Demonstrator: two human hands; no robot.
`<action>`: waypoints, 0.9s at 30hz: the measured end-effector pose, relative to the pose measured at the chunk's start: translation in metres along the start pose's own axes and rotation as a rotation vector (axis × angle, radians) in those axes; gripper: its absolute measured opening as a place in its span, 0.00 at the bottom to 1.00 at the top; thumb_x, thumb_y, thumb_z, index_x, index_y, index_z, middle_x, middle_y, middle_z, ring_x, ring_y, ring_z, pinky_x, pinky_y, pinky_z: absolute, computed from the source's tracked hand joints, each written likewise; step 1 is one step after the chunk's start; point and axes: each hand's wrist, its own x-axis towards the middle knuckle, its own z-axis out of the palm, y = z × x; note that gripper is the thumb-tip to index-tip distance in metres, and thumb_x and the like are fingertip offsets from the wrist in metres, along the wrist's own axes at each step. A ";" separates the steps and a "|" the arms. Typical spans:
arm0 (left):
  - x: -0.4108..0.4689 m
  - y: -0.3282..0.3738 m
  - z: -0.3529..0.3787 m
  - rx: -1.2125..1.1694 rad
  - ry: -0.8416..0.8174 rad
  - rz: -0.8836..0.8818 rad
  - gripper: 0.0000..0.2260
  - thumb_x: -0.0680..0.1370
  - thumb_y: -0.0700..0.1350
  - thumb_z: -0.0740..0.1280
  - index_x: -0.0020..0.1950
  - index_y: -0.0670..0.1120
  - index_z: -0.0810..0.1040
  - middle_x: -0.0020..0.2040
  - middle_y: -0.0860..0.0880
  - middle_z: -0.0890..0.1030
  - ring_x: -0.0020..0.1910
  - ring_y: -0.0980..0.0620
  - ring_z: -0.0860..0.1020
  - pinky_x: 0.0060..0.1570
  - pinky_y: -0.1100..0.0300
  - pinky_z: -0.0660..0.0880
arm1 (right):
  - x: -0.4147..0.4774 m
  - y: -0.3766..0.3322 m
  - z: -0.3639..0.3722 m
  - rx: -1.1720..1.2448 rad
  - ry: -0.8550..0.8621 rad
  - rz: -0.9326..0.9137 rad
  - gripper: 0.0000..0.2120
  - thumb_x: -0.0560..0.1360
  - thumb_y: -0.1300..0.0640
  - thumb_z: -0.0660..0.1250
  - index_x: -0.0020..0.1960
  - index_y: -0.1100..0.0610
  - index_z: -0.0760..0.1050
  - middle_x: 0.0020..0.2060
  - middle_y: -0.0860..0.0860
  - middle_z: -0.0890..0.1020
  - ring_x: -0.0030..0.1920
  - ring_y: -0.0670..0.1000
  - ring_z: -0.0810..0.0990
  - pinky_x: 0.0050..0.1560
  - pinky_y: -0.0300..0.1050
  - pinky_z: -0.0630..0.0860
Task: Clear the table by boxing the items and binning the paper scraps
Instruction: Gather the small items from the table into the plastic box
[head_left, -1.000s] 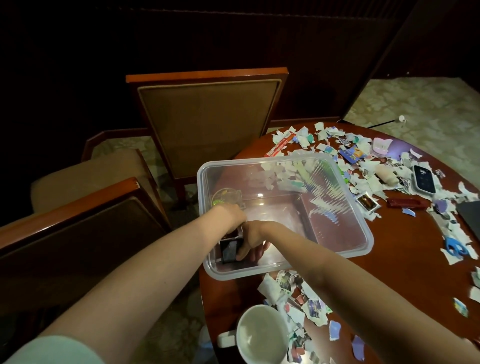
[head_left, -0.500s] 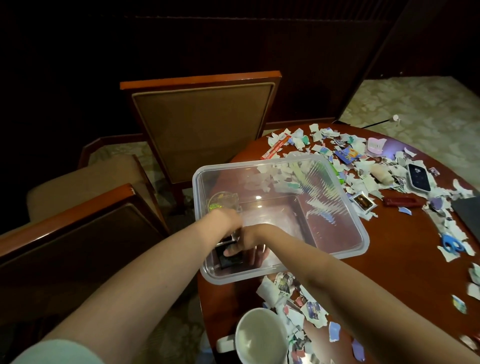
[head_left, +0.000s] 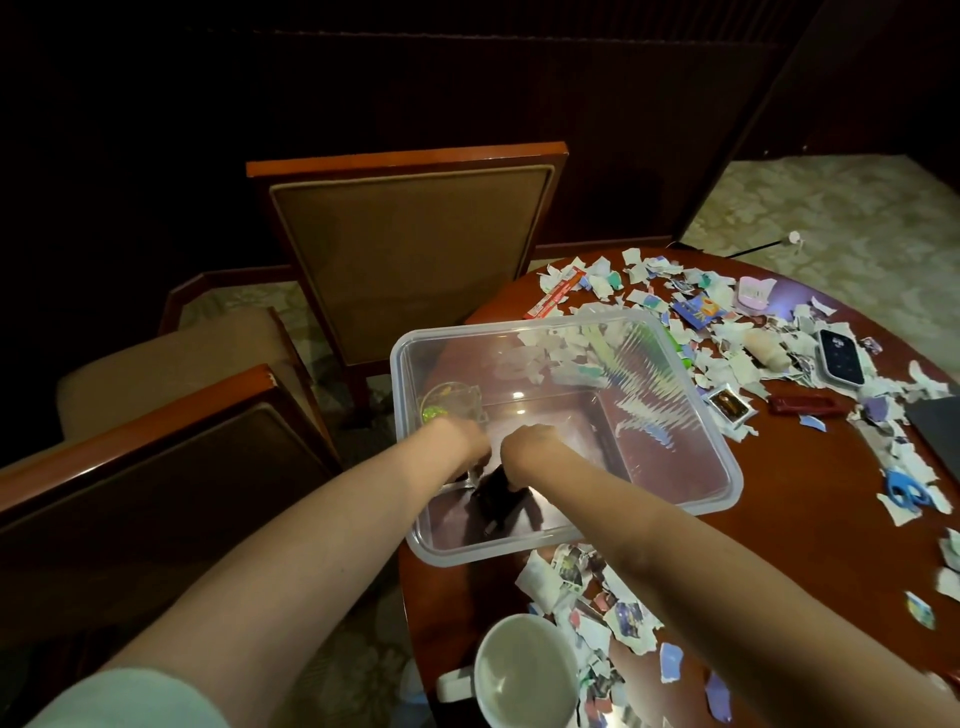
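Reaching into the clear box (head_left: 691, 499) at the counter's (head_left: 810, 551) left edge, both hands meet over a dark item (head_left: 496, 499) lying in its near left corner. The right hand (head_left: 530, 452) touches the item; its grip is hidden. The left hand (head_left: 460, 441) is curled, and whether it holds anything cannot be told. Scraps (head_left: 727, 364) litter the far edge and the near edge, where a white cup (head_left: 524, 675) stands.

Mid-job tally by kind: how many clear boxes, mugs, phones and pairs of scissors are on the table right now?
Clear box: 1
White mug: 1
Phone: 1
Blue scissors: 1
Total: 4
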 end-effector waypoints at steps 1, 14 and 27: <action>0.003 0.000 0.001 -0.026 0.011 0.009 0.22 0.78 0.36 0.63 0.71 0.42 0.66 0.66 0.42 0.72 0.62 0.44 0.73 0.56 0.55 0.72 | 0.001 0.001 0.002 0.003 0.004 0.018 0.12 0.79 0.58 0.58 0.59 0.60 0.74 0.52 0.53 0.78 0.61 0.53 0.76 0.54 0.41 0.72; 0.022 0.019 0.001 -0.113 0.060 0.039 0.19 0.75 0.55 0.66 0.56 0.40 0.79 0.50 0.45 0.81 0.39 0.48 0.73 0.35 0.59 0.68 | 0.010 0.011 0.019 0.023 -0.252 0.053 0.17 0.75 0.39 0.62 0.43 0.53 0.75 0.50 0.47 0.78 0.56 0.50 0.76 0.53 0.41 0.68; 0.012 0.009 0.002 -0.088 -0.422 -0.037 0.16 0.80 0.43 0.62 0.67 0.41 0.72 0.46 0.46 0.79 0.36 0.51 0.73 0.45 0.58 0.74 | 0.032 0.004 0.020 0.203 -0.222 -0.095 0.17 0.78 0.60 0.63 0.65 0.66 0.71 0.32 0.52 0.70 0.31 0.49 0.69 0.37 0.43 0.70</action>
